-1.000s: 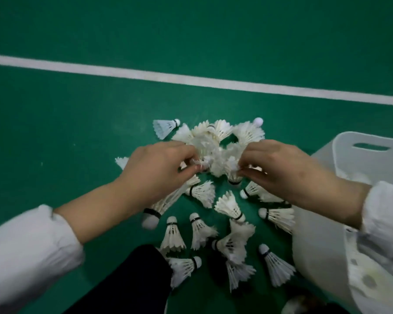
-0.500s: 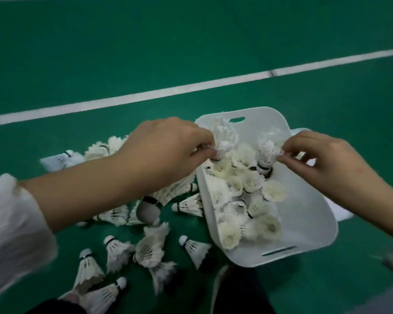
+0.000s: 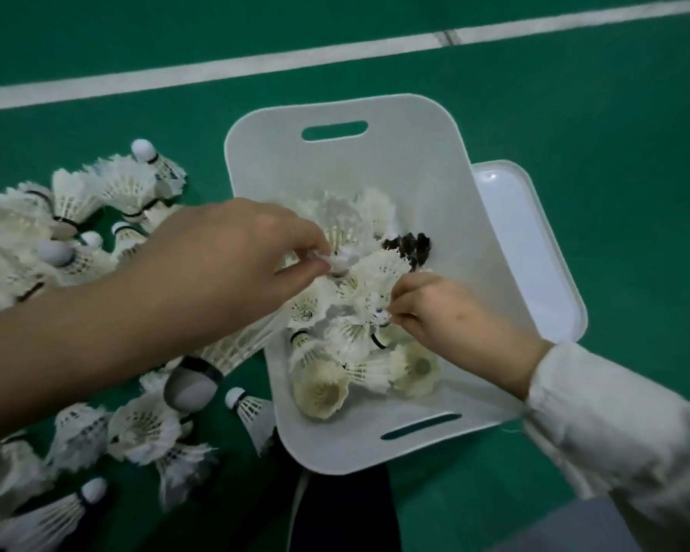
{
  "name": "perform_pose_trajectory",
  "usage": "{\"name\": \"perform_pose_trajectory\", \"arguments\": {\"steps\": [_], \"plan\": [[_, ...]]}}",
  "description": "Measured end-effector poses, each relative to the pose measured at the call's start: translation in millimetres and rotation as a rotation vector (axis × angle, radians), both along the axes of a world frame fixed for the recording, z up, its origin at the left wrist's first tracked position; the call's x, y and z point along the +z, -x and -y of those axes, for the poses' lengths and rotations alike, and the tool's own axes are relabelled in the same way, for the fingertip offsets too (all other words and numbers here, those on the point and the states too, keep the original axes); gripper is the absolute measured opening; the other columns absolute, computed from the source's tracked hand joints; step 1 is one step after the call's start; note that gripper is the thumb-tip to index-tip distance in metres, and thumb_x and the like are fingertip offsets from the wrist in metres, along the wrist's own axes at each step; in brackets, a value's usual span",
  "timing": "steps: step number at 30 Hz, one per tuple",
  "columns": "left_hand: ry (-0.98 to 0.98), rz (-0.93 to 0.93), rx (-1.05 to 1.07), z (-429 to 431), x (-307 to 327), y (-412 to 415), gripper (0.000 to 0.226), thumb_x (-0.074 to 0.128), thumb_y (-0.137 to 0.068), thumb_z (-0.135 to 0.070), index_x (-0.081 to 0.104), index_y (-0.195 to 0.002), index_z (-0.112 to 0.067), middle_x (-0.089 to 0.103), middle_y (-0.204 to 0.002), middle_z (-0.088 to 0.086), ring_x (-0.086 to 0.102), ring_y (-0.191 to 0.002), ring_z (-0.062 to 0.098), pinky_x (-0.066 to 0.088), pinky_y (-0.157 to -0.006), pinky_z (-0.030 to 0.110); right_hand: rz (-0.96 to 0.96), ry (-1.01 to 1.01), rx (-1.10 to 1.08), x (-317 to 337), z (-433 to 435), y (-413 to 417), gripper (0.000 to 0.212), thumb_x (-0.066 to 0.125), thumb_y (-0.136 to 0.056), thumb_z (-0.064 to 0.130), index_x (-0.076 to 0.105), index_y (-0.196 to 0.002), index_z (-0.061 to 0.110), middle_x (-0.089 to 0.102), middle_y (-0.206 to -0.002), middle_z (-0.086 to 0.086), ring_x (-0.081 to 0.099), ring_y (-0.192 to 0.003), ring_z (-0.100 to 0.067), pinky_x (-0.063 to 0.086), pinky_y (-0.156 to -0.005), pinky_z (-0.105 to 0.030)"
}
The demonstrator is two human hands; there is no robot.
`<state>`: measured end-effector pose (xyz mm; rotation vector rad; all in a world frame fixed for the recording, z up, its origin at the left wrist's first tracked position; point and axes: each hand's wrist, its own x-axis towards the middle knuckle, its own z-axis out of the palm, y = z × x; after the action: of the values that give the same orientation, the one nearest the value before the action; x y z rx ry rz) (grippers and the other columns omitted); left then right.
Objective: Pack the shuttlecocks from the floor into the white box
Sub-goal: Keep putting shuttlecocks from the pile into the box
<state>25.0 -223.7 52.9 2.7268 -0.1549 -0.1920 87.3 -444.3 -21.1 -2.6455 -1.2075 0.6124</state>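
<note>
The white box (image 3: 411,161) with slot handles sits on the green floor, holding several white shuttlecocks (image 3: 335,376) and one dark one (image 3: 409,247). My left hand (image 3: 224,264) reaches over the box's left wall and pinches a white shuttlecock (image 3: 343,253) at its feathers; a stack of shuttlecocks (image 3: 212,364) also hangs under its palm. My right hand (image 3: 439,308) is inside the box, fingertips pinched on another white shuttlecock (image 3: 375,296). Many loose shuttlecocks (image 3: 108,193) lie on the floor left of the box.
The box's white lid (image 3: 534,249) lies flat against its right side. A white court line (image 3: 255,65) crosses the floor behind. My dark-trousered leg (image 3: 343,511) is at the bottom, below the box. More shuttlecocks (image 3: 136,432) lie at the lower left.
Both hands carried shuttlecocks from the floor pile over to the box and lowered into it. The view has swung right and moved closer to the box.
</note>
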Motion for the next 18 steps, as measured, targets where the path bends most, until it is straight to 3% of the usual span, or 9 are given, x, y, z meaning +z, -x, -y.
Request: {"name": "perform_pose_trajectory", "arguments": {"steps": [4,9,11,15,18], "plan": [[-0.007,-0.047,-0.001,6,-8,-1,0.037,0.037,-0.080,-0.052,0.066,-0.098,-0.037,0.068,-0.098,-0.014,0.062,-0.088,0.016,0.052,-0.069,0.040,0.031,0.153,0.109,-28,-1,-5,0.018,0.053,-0.084,0.004,0.070,-0.091,0.006,0.061,-0.101,-0.007,0.055,-0.095,-0.025,0.044,-0.076,-0.029],[-0.022,-0.074,-0.012,13,-8,-6,0.037,0.037,-0.079,-0.052,0.065,-0.099,-0.039,0.067,-0.099,-0.016,0.060,-0.091,0.014,0.051,-0.069,0.038,0.050,0.180,0.191,-45,0,-4,0.016,0.060,-0.077,0.001,0.068,-0.071,0.013,0.062,-0.081,0.000,0.051,-0.080,-0.019,0.043,-0.071,-0.022],[-0.045,-0.087,-0.019,14,-8,-8,0.039,0.034,-0.079,-0.053,0.064,-0.100,-0.040,0.065,-0.102,-0.016,0.058,-0.094,0.012,0.049,-0.069,0.034,0.062,0.173,0.190,-43,1,-7,0.018,0.056,-0.082,0.004,0.069,-0.083,0.015,0.063,-0.092,0.001,0.053,-0.088,-0.019,0.041,-0.077,-0.021],[-0.077,-0.101,-0.055,15,-5,-9,0.038,0.033,-0.081,-0.054,0.060,-0.105,-0.043,0.063,-0.107,-0.019,0.056,-0.099,0.010,0.047,-0.071,0.031,-0.099,0.197,0.025,-12,2,-8,0.030,0.052,-0.088,0.014,0.061,-0.116,0.019,0.055,-0.123,0.002,0.051,-0.114,-0.019,0.045,-0.094,-0.034],[-0.082,-0.094,-0.078,15,-4,-7,0.041,0.030,-0.081,-0.056,0.058,-0.107,-0.043,0.060,-0.110,-0.022,0.054,-0.101,0.007,0.044,-0.070,0.029,-0.067,-0.074,-0.154,27,3,-7,0.026,0.058,-0.088,0.022,0.056,-0.114,0.023,0.058,-0.112,0.006,0.059,-0.097,-0.012,0.047,-0.085,-0.030]]}}
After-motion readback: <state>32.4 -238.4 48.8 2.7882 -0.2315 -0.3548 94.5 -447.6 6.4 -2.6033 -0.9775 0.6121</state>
